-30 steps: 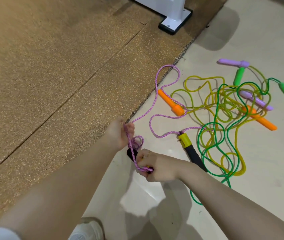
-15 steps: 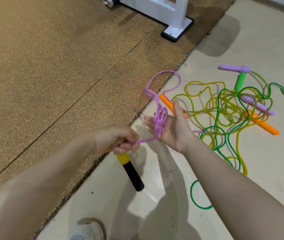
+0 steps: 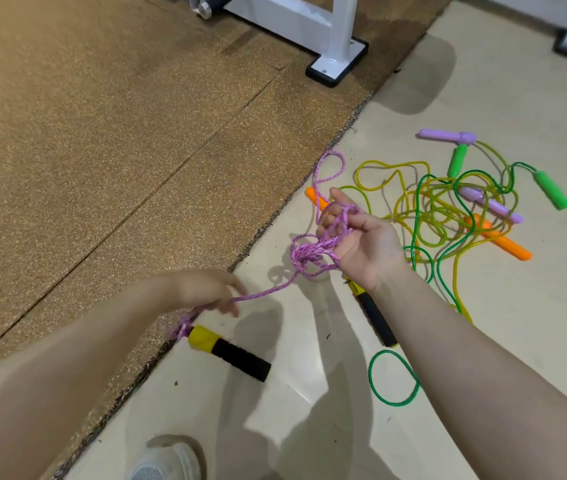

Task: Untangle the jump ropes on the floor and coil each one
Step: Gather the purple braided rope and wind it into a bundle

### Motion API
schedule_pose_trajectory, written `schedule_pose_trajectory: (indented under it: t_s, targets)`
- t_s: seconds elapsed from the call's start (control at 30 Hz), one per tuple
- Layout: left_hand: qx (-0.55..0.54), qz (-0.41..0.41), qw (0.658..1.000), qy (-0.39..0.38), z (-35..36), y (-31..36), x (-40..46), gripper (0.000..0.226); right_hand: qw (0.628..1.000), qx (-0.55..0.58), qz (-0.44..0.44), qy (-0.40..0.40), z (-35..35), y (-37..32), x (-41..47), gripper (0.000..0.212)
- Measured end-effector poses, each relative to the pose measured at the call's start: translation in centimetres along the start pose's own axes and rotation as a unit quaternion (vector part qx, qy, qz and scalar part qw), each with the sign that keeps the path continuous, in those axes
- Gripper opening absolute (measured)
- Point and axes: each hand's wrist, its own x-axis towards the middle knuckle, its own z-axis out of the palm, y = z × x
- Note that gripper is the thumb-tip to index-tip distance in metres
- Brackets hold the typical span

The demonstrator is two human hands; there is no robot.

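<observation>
Purple braided rope point(image 3: 313, 252) runs through both hands in the head view. Right hand point(image 3: 361, 237), palm up, has its fingers curled round a bunch of loops; left hand point(image 3: 211, 291), blurred, pinches the strand at about seven o'clock from it. One black-and-yellow handle point(image 3: 228, 351) hangs below the left hand at the mat edge point(image 3: 205, 202); the other handle point(image 3: 373, 315) lies on the pale floor point(image 3: 517, 323) under the right wrist. At three o'clock lies the yellow and green tangle point(image 3: 448, 216).
</observation>
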Motion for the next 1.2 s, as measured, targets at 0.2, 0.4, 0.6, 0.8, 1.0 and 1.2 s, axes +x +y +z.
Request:
schedule_pose_trajectory:
  t_s: [0.2, 0.4, 0.6, 0.8, 1.0, 1.2]
  targets:
    - [-0.297, 0.191, 0.935, 0.034, 2.5, 5.9, 0.4, 0.055, 0.998, 0.048, 0.017, -0.022, 1.0, 1.7, -0.3, 0.048]
    - [-0.160, 0.256, 0.947, 0.111, 2.9, 5.6, 0.0, 0.039, 0.996, 0.090, 0.023, 0.013, 2.7, 2.2, -0.6, 0.036]
    - [-0.466, 0.238, 0.852, -0.008, 3.1, 5.3, -0.9, 0.014, 0.998, -0.029, -0.039, 0.027, 1.7, 0.8, 0.3, 0.023]
    - [-0.497, 0.132, 0.834, 0.198, -0.8, 1.2, -0.7, 0.041, 0.972, -0.097, -0.114, 0.179, -1.3, -2.0, 0.5, 0.030]
    - [-0.697, 0.072, 0.639, 0.318, -3.1, -2.8, -0.4, 0.038, 0.596, -0.797, -0.047, 0.089, -3.9, -2.0, -0.2, 0.024]
    - [-0.810, 0.234, 0.473, 0.255, -4.5, -3.5, -0.3, 0.043, 0.262, -0.954, 0.068, 0.129, -6.5, -0.5, 0.2, 0.054]
